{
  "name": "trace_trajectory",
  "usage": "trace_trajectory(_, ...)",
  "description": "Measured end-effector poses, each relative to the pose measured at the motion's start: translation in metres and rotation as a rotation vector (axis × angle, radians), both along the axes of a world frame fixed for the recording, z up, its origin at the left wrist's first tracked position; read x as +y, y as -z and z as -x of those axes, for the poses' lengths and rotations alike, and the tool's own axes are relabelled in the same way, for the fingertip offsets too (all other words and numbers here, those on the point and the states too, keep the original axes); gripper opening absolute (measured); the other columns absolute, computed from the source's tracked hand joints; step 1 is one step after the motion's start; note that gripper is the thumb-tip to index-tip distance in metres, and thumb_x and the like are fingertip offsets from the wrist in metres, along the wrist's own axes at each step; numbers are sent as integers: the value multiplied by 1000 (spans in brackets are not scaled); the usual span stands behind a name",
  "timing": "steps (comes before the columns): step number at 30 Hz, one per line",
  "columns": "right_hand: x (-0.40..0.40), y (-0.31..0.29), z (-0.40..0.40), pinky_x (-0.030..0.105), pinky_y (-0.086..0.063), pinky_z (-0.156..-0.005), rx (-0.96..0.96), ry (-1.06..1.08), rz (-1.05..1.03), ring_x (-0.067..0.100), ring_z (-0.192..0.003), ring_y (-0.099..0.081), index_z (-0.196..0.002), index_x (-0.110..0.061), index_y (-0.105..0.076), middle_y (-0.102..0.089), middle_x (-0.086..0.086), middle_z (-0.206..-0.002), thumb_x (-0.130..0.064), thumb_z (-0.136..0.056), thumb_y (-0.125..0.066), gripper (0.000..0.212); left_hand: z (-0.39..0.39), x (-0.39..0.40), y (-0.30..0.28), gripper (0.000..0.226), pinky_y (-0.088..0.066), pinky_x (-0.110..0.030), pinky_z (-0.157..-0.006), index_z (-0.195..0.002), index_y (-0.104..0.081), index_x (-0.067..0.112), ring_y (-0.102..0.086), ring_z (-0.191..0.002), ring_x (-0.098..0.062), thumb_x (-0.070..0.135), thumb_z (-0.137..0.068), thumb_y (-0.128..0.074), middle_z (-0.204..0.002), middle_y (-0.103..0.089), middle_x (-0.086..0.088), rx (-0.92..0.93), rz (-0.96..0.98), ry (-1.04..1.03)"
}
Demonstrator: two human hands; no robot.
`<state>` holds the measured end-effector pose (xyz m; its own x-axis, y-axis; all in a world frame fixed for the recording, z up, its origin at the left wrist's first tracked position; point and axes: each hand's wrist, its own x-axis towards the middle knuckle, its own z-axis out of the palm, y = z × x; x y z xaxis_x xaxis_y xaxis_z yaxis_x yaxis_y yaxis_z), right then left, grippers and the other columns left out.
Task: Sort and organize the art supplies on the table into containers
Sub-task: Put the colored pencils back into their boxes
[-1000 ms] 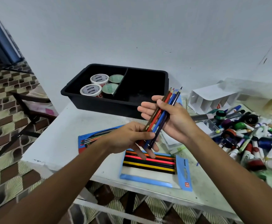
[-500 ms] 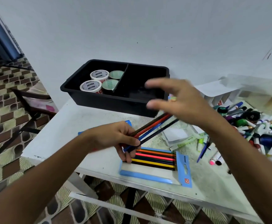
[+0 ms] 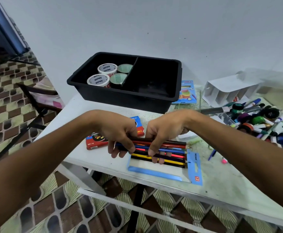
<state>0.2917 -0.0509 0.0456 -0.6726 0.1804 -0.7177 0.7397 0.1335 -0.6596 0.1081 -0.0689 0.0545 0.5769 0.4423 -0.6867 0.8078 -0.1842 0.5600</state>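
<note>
So right at the front edge of the table (image 3: pixel 103 163) there's the open blue pencil pack (image 3: pixel 164 172), lying flat with its long side along that edge and a few pencils already in it. Just above it I've got a bundle of coloured pencils (image 3: pixel 171 145) held level, their long axis running left to right, same way as the pack, tips pointing toward the right end. My left hand (image 3: pixel 120 135) has its fingers curled round the blunt ends, my right hand (image 3: pixel 162 133) pinches the bundle near the middle from above, so both hands are clamped on the same bunch, almost touching each other. The pack sits directly under my right fingers, so I reckon the move is just straight down, no turning needed. Behind my left hand there's a red box (image 3: pixel 95 142). Further back near the far edge is the black bin (image 3: pixel 129 98) with tape rolls (image 3: pixel 107 68) in its left compartment; the right one looks bare. Off toward the right end, a heap of markers (image 3: pixel 263 125) still waiting
</note>
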Motion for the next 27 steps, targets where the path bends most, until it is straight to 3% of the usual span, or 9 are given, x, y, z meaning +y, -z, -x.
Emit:
trace_trajectory(4,-4,6,1,32,-59,-66,66,97,143,28,-77,-70,-102,0,-59,-67,25,-99,-7,-96,-54,11,3,1,-3,13,-55,-25,-56,-83,-64,11,-67,-60,-17,12,-95,-58,-73,-69,-5,39,-10,16)
trace_trajectory(9,-7,16,1,37,-58,-72,148,209,233,38,-91,-68,-111,9,-56,-65,32,-107,-24,-97,-51,36,10,2,0,12,-53,-24,-53,-86,-65,7,-65,-56,-16,11,-95,-58,-73,-69,-7,28,9,10)
trace_trajectory(15,-12,32,-1,35,-59,-69,280,268,302,31,-81,-71,-95,3,-65,-67,26,-96,-3,-98,-49,17,13,5,7,10,-52,-23,-52,-86,-67,8,-63,-55,-16,10,-94,-60,-73,-70,-7,-30,49,-11)
trace_trajectory(21,-9,34,0,40,-60,-75,191,247,260,29,-78,-71,-103,7,-61,-68,24,-92,3,-93,-53,13,10,8,17,15,-51,-22,-53,-83,-70,16,-60,-55,-17,10,-93,-61,-76,-70,-9,-88,71,-33)
trace_trajectory(25,-8,39,1,42,-59,-77,165,252,236,27,-76,-72,-104,9,-59,-69,22,-90,4,-94,-53,13,13,8,24,11,-50,-23,-55,-95,-72,6,-59,-56,-16,12,-92,-63,-79,-71,-12,-136,21,-90)
trace_trajectory(27,-4,39,-2,42,-58,-79,161,243,196,28,-78,-71,-104,8,-59,-69,21,-91,4,-94,-52,13,18,8,27,20,-52,-25,-58,-104,-70,4,-62,-61,-16,17,-88,-67,-83,-72,-11,-205,-35,-163)
